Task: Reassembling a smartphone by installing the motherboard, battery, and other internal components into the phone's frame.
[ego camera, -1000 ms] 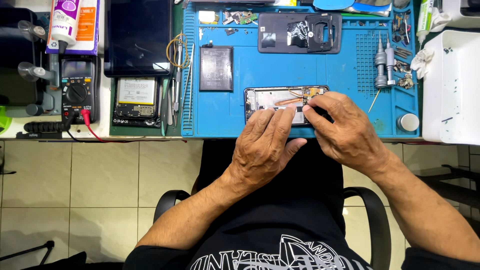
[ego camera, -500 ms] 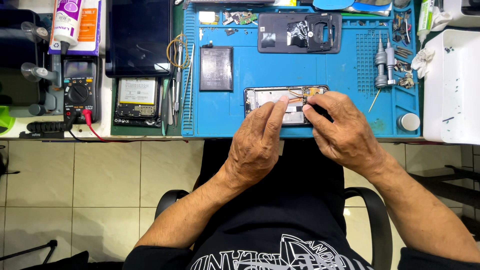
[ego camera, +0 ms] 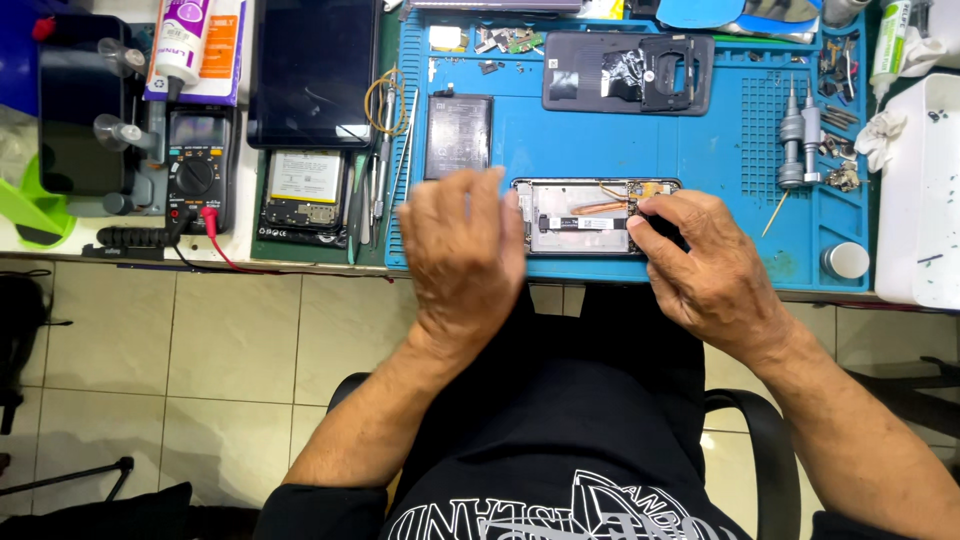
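We see the opened phone [ego camera: 590, 217] lying at the near edge of the blue mat [ego camera: 700, 140]. Our right hand [ego camera: 705, 270] rests on its right end, fingers together and pressed on the frame. Our left hand [ego camera: 462, 255] hovers just left of it, blurred, fingers loosely apart, holding nothing we can make out. Bare mat lies between phone and back cover [ego camera: 628, 72]. The right hand hides the phone's right corner.

The left hand [ego camera: 462, 255] is lifted, back side up, with the fingers together and a little blurred. It holds nothing. The right hand [ego camera: 705, 265] is lower and to the right, fingers bent, with the thumb and index fingertip pressed close together. Both forearms are bare and come up from the body, spreading apart at the elbows.
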